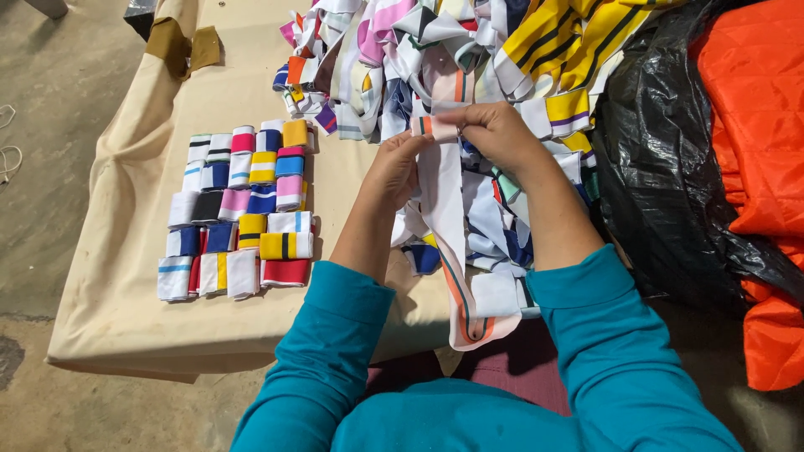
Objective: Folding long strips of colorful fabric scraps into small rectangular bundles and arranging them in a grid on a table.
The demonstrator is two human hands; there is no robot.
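Your orange quilted fabric (758, 125) runs off the right edge — the loose strip heap (435, 50) is cropped at top

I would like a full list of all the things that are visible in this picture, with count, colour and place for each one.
long pale ribbed fabric strip with orange and dark stripes: one, held up by both hands, hanging toward the lap
folded striped fabric bands: many, mixed colours, laid in rows on the left of the table
loose heap of striped fabric strips: one heap, many colours, top centre
beige cloth table cover: one, beige, over the table
black plastic bag: one, black, right of the heap
orange quilted fabric: one, orange, far right
concrete floor: grey, left
teal sleeves: two, teal, bottom
left hand: one, holding the strip
right hand: one, pinching the strip's top end
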